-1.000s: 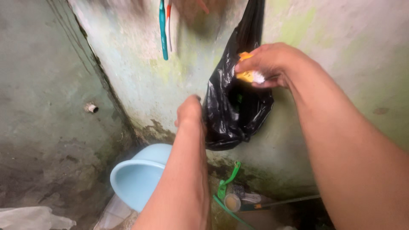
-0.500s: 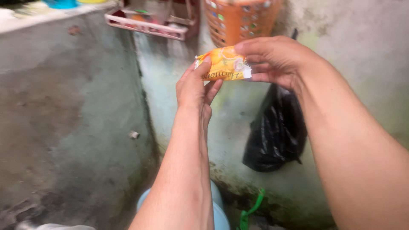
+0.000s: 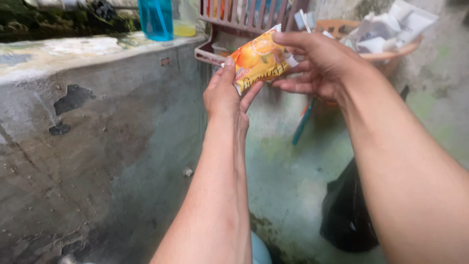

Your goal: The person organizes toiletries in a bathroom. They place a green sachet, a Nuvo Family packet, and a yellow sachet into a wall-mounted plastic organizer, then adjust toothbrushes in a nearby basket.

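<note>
Orange and glossy, the small sachet (image 3: 259, 58) with fruit pictures on its face is held up at chest height in front of a stained concrete corner, pinched between both hands. Its long axis runs on a slant, lower-left end toward the left hand (image 3: 225, 95), upper-right end toward the right hand (image 3: 320, 63), with the printed face turned toward the camera. The left grip is narrow: thumb and fingertips close on the lower-left edge. The right grip likewise closes on the sachet's upper-right end, thumb over the top, fingers curled beneath. Because the film looks slick and both holds sit on thin edges, the sachet could slip out of one pinch, or, if the ends are pulled apart unevenly, tear crookedly and spill what is inside down toward the floor. Just behind the hands a pink plastic rack (image 3: 229, 22) hangs on the wall. To the right of it stands an orange basket (image 3: 391, 54) stuffed with crumpled paper. A blue bottle (image 3: 155, 18) stands on the concrete ledge (image 3: 93, 51) at upper left. A black plastic bag (image 3: 347, 215) hangs low on the right.
</note>
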